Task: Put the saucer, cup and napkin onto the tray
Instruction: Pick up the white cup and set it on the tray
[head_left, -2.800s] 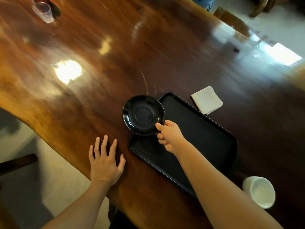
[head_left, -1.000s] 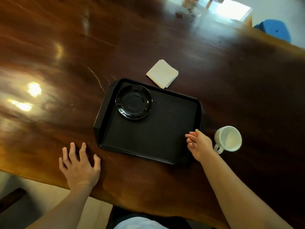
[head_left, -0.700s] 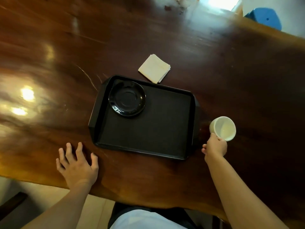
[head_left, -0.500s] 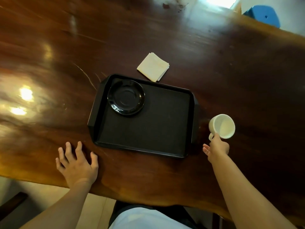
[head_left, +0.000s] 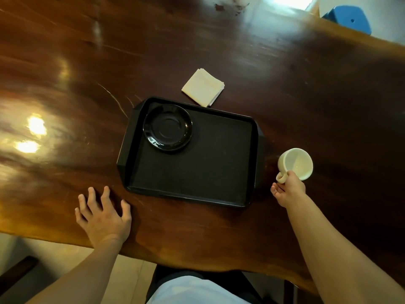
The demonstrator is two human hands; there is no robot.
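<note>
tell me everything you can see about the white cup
The cup is a small off-white mug, apparently glazed ceramic, with a loop handle at its near-left side. It looks empty and tilts, its mouth turned toward the camera. It sits just off the right end of the black tray, not on it. The right hand pinches the handle; whether the base touches the wooden table cannot be told.

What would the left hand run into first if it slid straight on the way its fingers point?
Probably nothing soon: the left hand points up the bare table, passing left of the tray, though its thumb might graze that corner.
</note>
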